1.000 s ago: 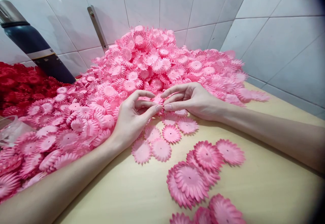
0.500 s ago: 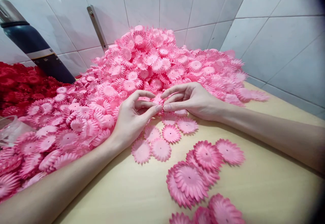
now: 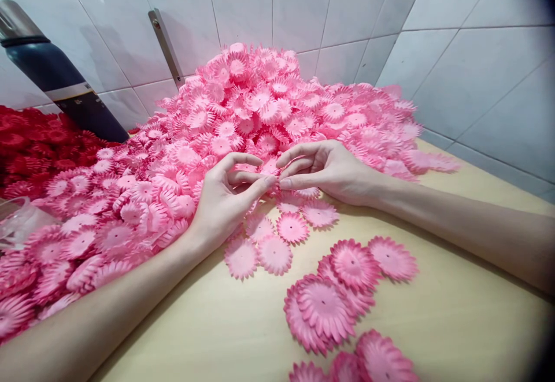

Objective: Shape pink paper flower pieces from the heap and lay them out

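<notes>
My left hand [image 3: 236,194] and my right hand [image 3: 327,171] meet at the foot of a large heap of pink artificial flower discs [image 3: 260,102]. Both are closed in a pinch, thumb tips almost touching. Between the fingers shows a pink flower disc [image 3: 270,167], mostly covered by them. Just below the hands, several loose flower discs [image 3: 292,227] with fringed edges and a small centre hole lie flat on the table [image 3: 208,324].
Darker-edged pink discs [image 3: 325,307] lie overlapping in the right foreground. At left are a heap of red discs [image 3: 34,145], a dark blue bottle [image 3: 56,70] leaning at a tilt and a clear plastic container [image 3: 21,223]. A tiled wall [image 3: 303,6] stands behind.
The thumb of my left hand has shifted very slightly left and up, and my right fingertips slightly right. The discs on the table have not moved.
</notes>
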Demonstrator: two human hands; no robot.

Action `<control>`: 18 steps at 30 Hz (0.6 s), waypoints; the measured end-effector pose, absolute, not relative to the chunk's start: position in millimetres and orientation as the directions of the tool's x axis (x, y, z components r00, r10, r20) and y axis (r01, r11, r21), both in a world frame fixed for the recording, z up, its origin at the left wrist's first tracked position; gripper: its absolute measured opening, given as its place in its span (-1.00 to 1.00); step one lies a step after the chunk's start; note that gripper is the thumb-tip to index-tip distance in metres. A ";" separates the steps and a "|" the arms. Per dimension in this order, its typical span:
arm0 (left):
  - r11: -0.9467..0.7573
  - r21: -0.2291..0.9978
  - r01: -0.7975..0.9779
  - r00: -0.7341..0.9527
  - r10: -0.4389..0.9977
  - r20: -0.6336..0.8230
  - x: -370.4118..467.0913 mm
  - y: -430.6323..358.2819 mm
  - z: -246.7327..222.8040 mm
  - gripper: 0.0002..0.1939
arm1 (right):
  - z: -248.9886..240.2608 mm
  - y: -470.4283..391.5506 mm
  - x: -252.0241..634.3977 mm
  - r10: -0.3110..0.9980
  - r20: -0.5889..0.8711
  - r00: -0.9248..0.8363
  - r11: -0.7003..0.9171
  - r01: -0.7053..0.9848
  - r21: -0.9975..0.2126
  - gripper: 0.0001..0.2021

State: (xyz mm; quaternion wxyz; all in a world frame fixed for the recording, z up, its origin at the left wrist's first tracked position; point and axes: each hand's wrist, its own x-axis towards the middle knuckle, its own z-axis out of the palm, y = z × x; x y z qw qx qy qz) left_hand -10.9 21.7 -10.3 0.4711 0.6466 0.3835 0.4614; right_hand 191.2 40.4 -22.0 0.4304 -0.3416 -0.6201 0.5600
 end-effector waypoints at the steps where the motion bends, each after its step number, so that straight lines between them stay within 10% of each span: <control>1: -0.258 0.964 0.059 0.268 0.935 0.234 -10.7 21.9 -10.3 -0.67 | -22.0 40.5 191.0 0.906 0.151 -0.396 0.141 -0.056 -0.988 -0.70; 18: -0.240 0.969 0.062 0.287 0.934 0.213 -11.7 21.5 -10.2 -0.63 | -19.8 37.8 189.5 0.872 0.162 -0.462 0.158 -0.047 -0.986 -0.65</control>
